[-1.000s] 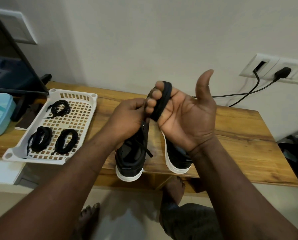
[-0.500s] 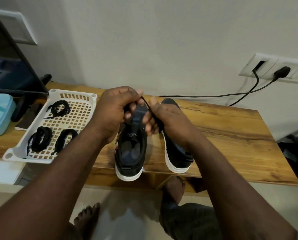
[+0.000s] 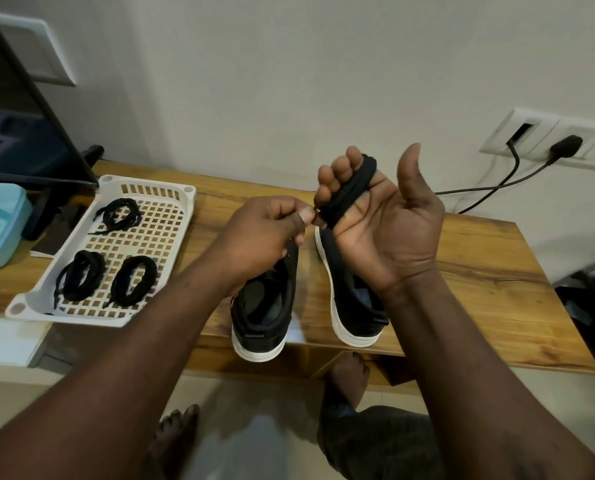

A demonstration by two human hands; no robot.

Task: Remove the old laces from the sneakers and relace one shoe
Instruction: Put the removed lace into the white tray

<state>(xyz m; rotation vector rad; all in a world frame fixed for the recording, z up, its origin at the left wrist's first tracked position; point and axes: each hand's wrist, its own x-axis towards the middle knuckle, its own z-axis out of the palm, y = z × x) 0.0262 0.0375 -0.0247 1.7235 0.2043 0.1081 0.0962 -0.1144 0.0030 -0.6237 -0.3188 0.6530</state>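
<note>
Fingers of the right hand (image 3: 375, 230) have a flat black shoelace (image 3: 349, 194) wound around them in a thick band, with the palm facing up and the thumb sticking out wide. The left hand (image 3: 265, 233) is closed small, pinching what seems to be the loose end of that lace right beside the right fingertips.

Below the hands, two black sneakers with white soles sit side by side on the wooden table (image 3: 479, 271). The left sneaker (image 3: 265, 306) and the right sneaker (image 3: 351, 299) are partly hidden by the hands, so I cannot tell if any lace is left in their holes.

What could go wrong? The loops could slip off the fingers if the right hand opens up, and then the neat coil would fall apart. The loose end could pop out of the pinch and the lace could unwind. If it is pulled too tight, it may be hard to slide off the fingers.

Over to the left, a white plastic tray with square holes (image 3: 171, 244) holds three little coiled black laces (image 3: 116, 213): one at the back and two at the front. It has room for one more.
</note>
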